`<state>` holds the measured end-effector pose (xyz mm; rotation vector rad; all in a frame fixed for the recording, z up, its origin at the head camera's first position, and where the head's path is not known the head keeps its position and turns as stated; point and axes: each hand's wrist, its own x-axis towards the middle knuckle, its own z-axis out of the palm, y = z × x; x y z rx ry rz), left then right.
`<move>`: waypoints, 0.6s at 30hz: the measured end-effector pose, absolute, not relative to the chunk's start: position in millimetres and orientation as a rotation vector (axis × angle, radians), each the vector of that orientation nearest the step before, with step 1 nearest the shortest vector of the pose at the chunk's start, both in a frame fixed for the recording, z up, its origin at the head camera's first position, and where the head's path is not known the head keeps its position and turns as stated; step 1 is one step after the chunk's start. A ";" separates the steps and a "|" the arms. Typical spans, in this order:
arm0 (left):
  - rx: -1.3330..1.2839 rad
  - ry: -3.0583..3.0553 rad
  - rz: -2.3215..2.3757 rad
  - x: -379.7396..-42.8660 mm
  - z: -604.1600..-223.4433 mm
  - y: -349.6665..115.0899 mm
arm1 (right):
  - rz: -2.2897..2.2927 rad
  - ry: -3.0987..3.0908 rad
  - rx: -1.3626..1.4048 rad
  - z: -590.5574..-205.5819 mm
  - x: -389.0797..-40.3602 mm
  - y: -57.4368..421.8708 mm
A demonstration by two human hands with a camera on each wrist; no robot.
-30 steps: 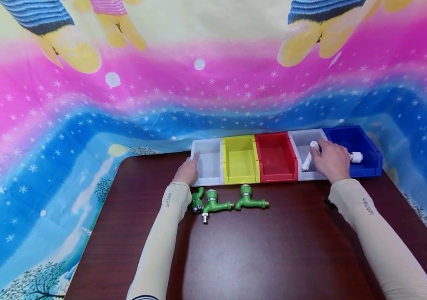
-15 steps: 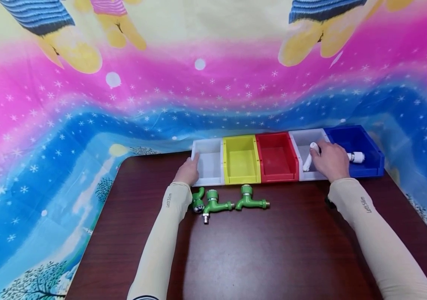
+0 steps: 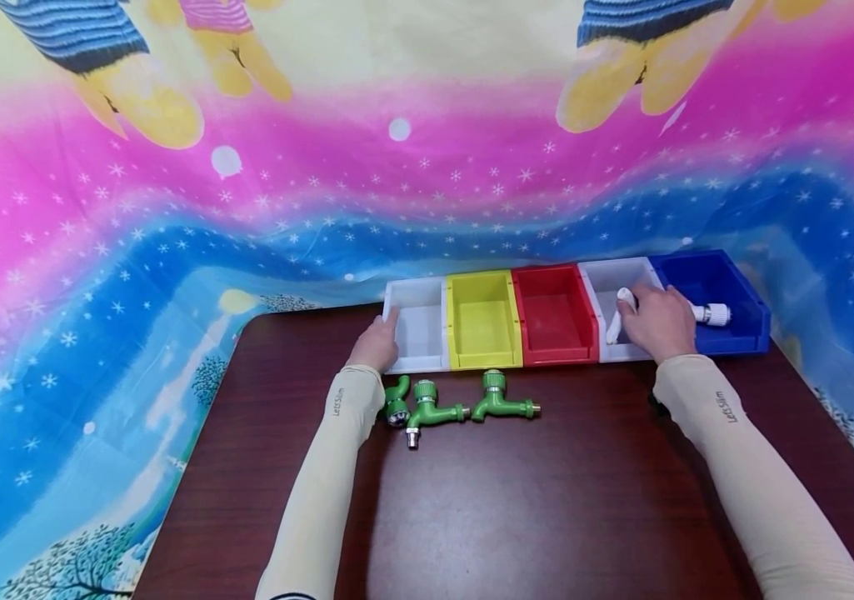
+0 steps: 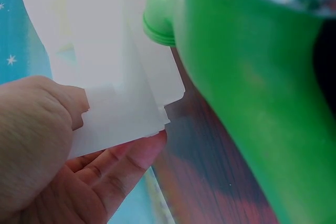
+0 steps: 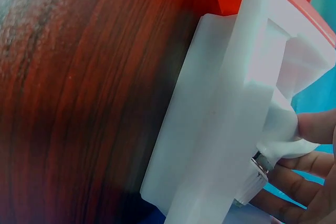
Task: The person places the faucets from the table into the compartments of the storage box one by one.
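My left hand [image 3: 374, 343] grips the left wall of the end white bin [image 3: 422, 331]. In the left wrist view the thumb lies over the wall, and the other fingers [image 4: 123, 174] are under its outer side. Over the second white bin [image 3: 610, 278], my right hand [image 3: 662, 323] holds a white tap [image 5: 281, 116]. Its ribbed knob [image 3: 716, 314] juts out over the blue bin [image 3: 752, 321], while a white pipe-like end [image 3: 615, 327] shows left of the hand. The hand hides the middle. In the right wrist view thumb and fingers pinch the tap behind the bin's rim.
Between the white bins stand a yellow bin [image 3: 483, 321] and a red bin [image 3: 556, 315]. Several green taps lie in front of the row, including one on the right [image 3: 501, 404] and one further left [image 3: 430, 408]. A patterned cloth [image 3: 427, 183] hangs behind the brown table [image 3: 531, 517].
The right hand and the white pipe-like end have shifted slightly left and down. The left hand keeps its place on the white bin, and the green taps lie as before.
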<state>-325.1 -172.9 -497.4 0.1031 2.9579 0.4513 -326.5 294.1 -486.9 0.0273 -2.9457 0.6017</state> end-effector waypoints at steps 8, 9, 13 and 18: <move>0.114 2.957 0.465 -323.5 -498.2 -173.3 | 0.597 -2.983 0.024 -488.1 -325.8 293.7; 0.122 2.965 0.458 -323.4 -497.9 -173.3 | 0.585 -2.979 0.030 -488.5 -326.3 293.8; 0.161 3.002 0.422 -323.0 -496.3 -173.2 | 0.550 -2.963 0.046 -489.9 -328.7 293.9; 0.170 3.005 0.417 -321.9 -495.0 -172.7 | 0.543 -2.965 0.043 -491.8 -330.6 293.9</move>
